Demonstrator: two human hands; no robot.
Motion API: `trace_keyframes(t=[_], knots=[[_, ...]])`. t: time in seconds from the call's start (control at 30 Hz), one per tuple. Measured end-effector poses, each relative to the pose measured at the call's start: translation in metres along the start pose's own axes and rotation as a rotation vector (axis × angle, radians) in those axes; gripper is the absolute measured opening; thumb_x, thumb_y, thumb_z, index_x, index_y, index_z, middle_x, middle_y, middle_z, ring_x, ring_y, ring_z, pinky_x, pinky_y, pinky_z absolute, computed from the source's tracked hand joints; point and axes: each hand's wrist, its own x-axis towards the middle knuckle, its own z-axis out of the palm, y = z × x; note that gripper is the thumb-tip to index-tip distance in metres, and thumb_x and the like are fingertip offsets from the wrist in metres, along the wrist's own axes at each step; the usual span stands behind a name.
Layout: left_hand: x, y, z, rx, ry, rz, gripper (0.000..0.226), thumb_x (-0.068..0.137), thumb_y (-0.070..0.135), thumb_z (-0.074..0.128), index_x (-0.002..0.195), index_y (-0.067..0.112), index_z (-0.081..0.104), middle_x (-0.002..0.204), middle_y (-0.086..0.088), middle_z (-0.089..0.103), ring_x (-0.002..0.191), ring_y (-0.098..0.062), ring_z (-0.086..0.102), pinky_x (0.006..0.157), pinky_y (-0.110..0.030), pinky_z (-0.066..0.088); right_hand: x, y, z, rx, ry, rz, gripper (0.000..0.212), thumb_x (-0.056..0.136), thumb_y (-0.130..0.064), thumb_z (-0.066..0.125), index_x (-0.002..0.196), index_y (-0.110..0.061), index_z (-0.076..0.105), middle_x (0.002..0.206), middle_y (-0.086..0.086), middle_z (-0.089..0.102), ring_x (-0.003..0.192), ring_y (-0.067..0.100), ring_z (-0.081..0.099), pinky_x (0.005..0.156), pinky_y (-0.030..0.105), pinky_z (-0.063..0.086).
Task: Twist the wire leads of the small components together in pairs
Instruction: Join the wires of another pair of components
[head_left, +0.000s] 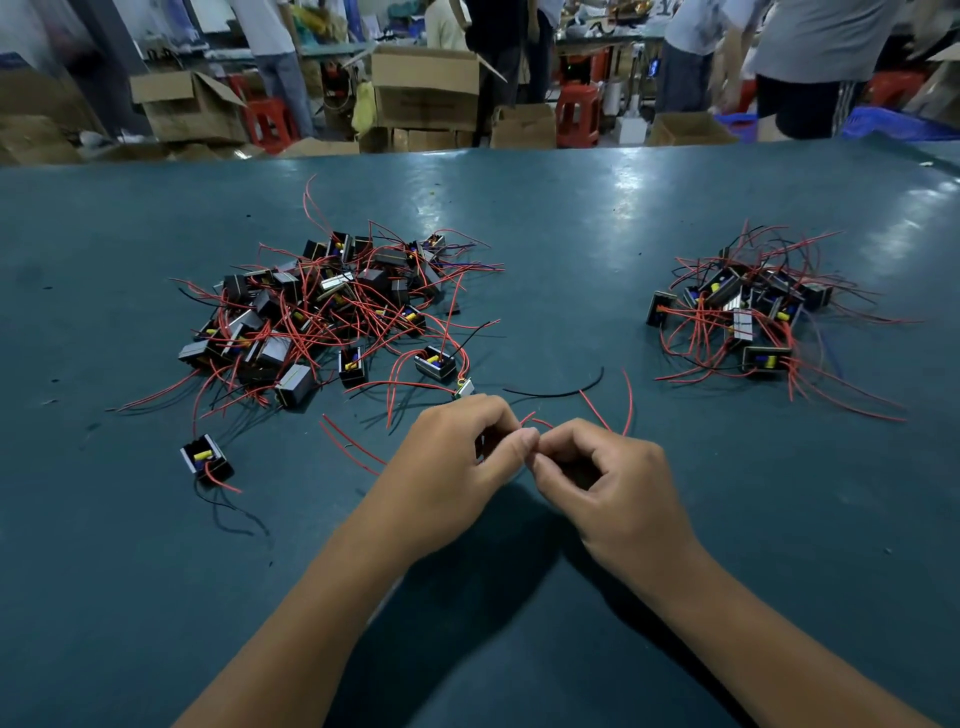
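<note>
Head view: both hands meet over the near centre of the dark teal table (519, 218). Left hand (457, 452) has fingers curled, thumb and forefinger pinching thin red wire leads (540, 422) at the point where the two hands touch. Right hand (608, 478) likewise curled, thumb and forefinger pinching the same leads from the other side; fingertips of the two hands are in contact. From the pinch, red wire ends rise and arc away to the right, and a black lead (561, 391) curves over the table just beyond the hands. A small component (464, 387) shows just past the left knuckles; whether its leads are the ones being held cannot be told, since the hand hides the join. Large pile of components (322, 306), black-bodied with yellow and blue parts and tangled red wires, lies on the table to the far left. Smaller pile (748, 306) lies to the far right, well apart from the first. One single component (207, 460) sits alone near the left, with a red and a black lead trailing toward the viewer. Loose red wires (348, 444) lie beside the left wrist. Beyond the table edge: cardboard boxes (426, 88), red stools (577, 114), standing people, all blurred.
</note>
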Motion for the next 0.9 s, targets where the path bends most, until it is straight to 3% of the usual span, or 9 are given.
trace_keyframes(t=[0.1, 0.23, 0.33, 0.4, 0.53, 0.6, 0.7, 0.77, 0.9], knots=[[-0.002, 0.000, 0.004, -0.120, -0.012, -0.137, 0.026, 0.096, 0.030, 0.064, 0.072, 0.022, 0.060, 0.054, 0.013, 0.048, 0.051, -0.005, 0.041, 0.051, -0.022, 0.033, 0.000, 0.000, -0.001, -0.018, -0.023, -0.048, 0.004, 0.083, -0.013, 0.067, 0.080, -0.012, 0.070, 0.069, -0.007, 0.066, 0.062, 0.007, 0.058, 0.060, 0.016, 0.045], [-0.004, 0.003, 0.002, -0.063, 0.002, -0.118, 0.027, 0.096, 0.029, 0.064, 0.070, 0.024, 0.058, 0.054, 0.015, 0.048, 0.051, -0.003, 0.041, 0.051, -0.020, 0.033, 0.001, 0.001, -0.003, -0.080, -0.025, -0.124, 0.004, 0.085, -0.011, 0.066, 0.084, -0.010, 0.070, 0.074, -0.006, 0.067, 0.068, 0.007, 0.060, 0.064, 0.016, 0.046], [-0.004, 0.004, 0.002, -0.079, -0.022, -0.164, 0.027, 0.096, 0.028, 0.062, 0.070, 0.021, 0.058, 0.054, 0.013, 0.048, 0.051, -0.007, 0.041, 0.052, -0.024, 0.034, 0.000, 0.002, -0.003, -0.150, -0.020, -0.182, 0.005, 0.086, -0.012, 0.066, 0.084, -0.009, 0.070, 0.075, -0.003, 0.066, 0.069, 0.012, 0.060, 0.065, 0.026, 0.047], [-0.003, 0.003, 0.003, -0.238, -0.045, -0.311, 0.031, 0.096, 0.025, 0.062, 0.067, 0.015, 0.057, 0.055, 0.009, 0.044, 0.048, -0.011, 0.036, 0.049, -0.028, 0.031, 0.001, 0.002, -0.003, -0.211, -0.024, -0.251, 0.005, 0.086, -0.011, 0.066, 0.085, -0.008, 0.070, 0.076, -0.003, 0.065, 0.069, 0.014, 0.058, 0.065, 0.028, 0.047], [-0.004, 0.003, 0.000, -0.796, -0.166, -0.635, 0.034, 0.095, 0.023, 0.062, 0.061, 0.019, 0.065, 0.059, 0.004, 0.046, 0.041, -0.006, 0.025, 0.036, -0.016, 0.019, 0.002, 0.003, -0.004, -0.259, -0.037, -0.312, 0.006, 0.088, -0.010, 0.066, 0.085, -0.008, 0.069, 0.078, -0.002, 0.065, 0.070, 0.013, 0.056, 0.068, 0.023, 0.046], [-0.003, 0.001, -0.004, -0.804, -0.132, -0.556, 0.027, 0.094, 0.019, 0.064, 0.069, 0.016, 0.070, 0.063, 0.000, 0.051, 0.043, -0.007, 0.030, 0.036, -0.016, 0.024, 0.003, 0.003, -0.006, -0.216, -0.039, -0.287, 0.005, 0.088, -0.010, 0.066, 0.085, -0.007, 0.069, 0.079, -0.003, 0.066, 0.072, 0.011, 0.057, 0.071, 0.018, 0.045], [-0.001, -0.008, -0.015, -0.344, -0.045, -0.143, 0.012, 0.090, 0.010, 0.071, 0.084, 0.020, 0.072, 0.076, 0.006, 0.062, 0.058, -0.012, 0.049, 0.054, -0.021, 0.041, 0.003, 0.003, -0.007, -0.182, -0.048, -0.255, 0.005, 0.088, -0.010, 0.065, 0.086, -0.007, 0.069, 0.080, -0.003, 0.067, 0.074, 0.008, 0.058, 0.073, 0.012, 0.043], [-0.001, -0.011, -0.018, -0.119, -0.063, 0.091, 0.015, 0.087, 0.007, 0.075, 0.091, 0.021, 0.074, 0.087, 0.009, 0.064, 0.070, -0.012, 0.055, 0.064, -0.019, 0.042, 0.003, 0.003, -0.007, -0.156, -0.052, -0.236, 0.005, 0.088, -0.011, 0.066, 0.086, -0.007, 0.069, 0.080, -0.003, 0.067, 0.074, 0.006, 0.058, 0.073, 0.011, 0.043], [0.000, -0.013, -0.019, -0.009, -0.024, 0.270, 0.008, 0.084, 0.015, 0.078, 0.092, 0.016, 0.077, 0.090, 0.004, 0.064, 0.077, -0.006, 0.054, 0.068, -0.012, 0.038, 0.003, 0.004, -0.009, -0.124, -0.079, -0.219, 0.006, 0.089, -0.013, 0.065, 0.088, -0.009, 0.069, 0.081, -0.003, 0.068, 0.075, 0.007, 0.060, 0.072, 0.015, 0.045]])
